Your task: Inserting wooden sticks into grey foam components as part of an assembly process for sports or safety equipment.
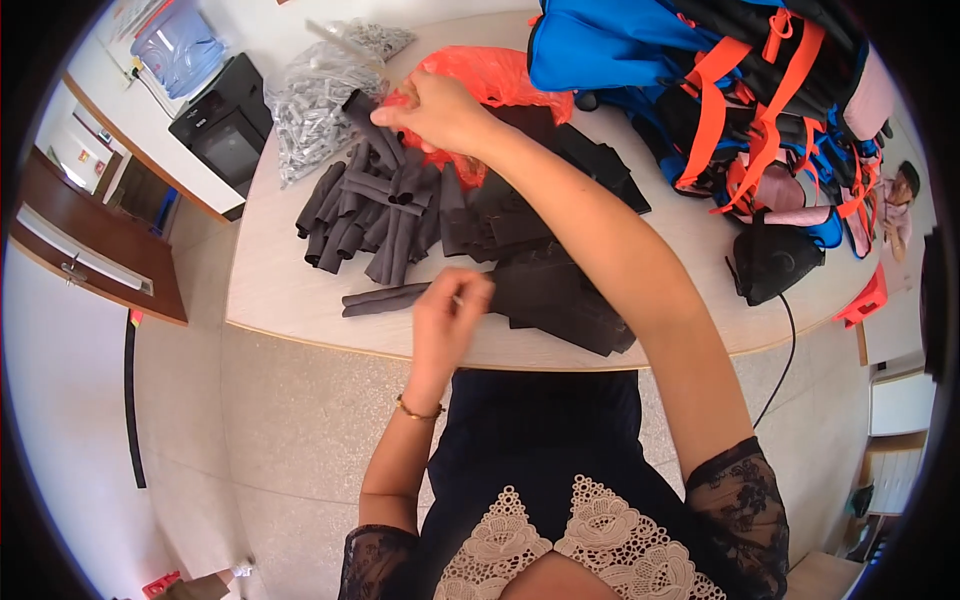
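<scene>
My right hand (pixel 437 110) reaches far across the table with its fingers closed. Something red shows at its fingertips, beside a rolled dark fabric tube (pixel 371 128); whether it grips either is unclear. Below it lies a heap of similar dark fabric rolls (pixel 370 205). Near the front edge my left hand (pixel 448 315) is curled, slightly blurred, and what it may hold is hidden. One long dark roll (pixel 382 299) lies just left of it. To its right spreads a stack of flat dark fabric pieces (pixel 555 300).
A clear bag of small grey pieces (pixel 325 105) stands behind the rolls, with a red plastic bag (pixel 480 75) beside it. Blue and black bags with orange straps (pixel 700 90) fill the back right. A black pouch (pixel 775 262) and cord sit at the right edge. Another person (pixel 897 205) is farther right.
</scene>
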`<action>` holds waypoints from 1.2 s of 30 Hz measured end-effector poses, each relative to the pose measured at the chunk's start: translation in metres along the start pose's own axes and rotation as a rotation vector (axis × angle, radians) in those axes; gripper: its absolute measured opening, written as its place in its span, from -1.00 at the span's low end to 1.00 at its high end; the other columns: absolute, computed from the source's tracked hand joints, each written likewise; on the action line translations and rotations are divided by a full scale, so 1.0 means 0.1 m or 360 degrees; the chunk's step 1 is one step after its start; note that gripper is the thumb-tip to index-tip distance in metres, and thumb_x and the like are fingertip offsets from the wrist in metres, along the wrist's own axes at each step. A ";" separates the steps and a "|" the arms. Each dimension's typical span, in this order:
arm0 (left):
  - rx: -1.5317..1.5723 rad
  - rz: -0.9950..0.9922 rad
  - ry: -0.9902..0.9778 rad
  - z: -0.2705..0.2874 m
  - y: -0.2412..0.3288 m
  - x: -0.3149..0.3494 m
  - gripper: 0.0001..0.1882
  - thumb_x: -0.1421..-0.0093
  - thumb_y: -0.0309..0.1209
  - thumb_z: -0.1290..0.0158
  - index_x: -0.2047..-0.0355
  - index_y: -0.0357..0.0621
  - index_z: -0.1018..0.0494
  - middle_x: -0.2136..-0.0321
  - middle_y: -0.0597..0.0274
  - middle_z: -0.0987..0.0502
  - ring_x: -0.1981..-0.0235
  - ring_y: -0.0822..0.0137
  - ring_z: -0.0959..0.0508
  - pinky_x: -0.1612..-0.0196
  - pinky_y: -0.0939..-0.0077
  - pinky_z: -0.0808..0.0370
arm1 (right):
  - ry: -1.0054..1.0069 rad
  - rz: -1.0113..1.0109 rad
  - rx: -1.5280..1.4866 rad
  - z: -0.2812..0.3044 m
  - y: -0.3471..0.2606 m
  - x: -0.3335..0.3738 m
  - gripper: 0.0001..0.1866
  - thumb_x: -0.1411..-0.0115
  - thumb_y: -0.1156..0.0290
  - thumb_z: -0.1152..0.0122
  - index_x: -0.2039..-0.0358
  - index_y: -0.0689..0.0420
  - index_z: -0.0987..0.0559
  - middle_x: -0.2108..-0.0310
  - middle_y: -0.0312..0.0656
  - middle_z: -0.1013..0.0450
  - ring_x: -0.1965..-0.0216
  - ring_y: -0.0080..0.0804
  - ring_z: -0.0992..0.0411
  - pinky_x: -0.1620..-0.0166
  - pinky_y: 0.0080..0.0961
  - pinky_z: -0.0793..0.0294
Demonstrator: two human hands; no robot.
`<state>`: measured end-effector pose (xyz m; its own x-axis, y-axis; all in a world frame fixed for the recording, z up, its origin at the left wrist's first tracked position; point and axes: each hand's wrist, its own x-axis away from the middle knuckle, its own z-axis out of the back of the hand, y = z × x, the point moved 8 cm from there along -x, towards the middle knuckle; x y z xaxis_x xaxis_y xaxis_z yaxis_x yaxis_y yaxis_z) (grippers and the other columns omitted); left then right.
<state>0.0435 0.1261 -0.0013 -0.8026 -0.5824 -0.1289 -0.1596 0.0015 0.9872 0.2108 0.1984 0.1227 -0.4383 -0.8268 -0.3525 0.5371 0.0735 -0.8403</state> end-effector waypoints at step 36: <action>0.0457 -0.0685 0.0314 -0.15 0.65 -0.07 -0.18 -0.01 0.12 -0.20 -0.13 -0.15 -0.25 -0.07 0.06 -0.33 -0.15 0.02 -0.31 -0.18 0.09 -0.27 | -0.0021 -0.0589 -0.0253 0.80 0.47 2.56 -0.69 -0.15 0.55 -0.13 0.06 0.16 -0.54 0.45 -0.18 -0.46 0.48 -0.48 -0.41 0.38 -0.59 -0.40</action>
<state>0.0471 0.1175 0.0656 -0.5119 -0.7207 -0.4676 -0.6220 -0.0645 0.7804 0.1813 -0.0544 0.0259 -0.5712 -0.8208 -0.0098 0.2264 -0.1460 -0.9630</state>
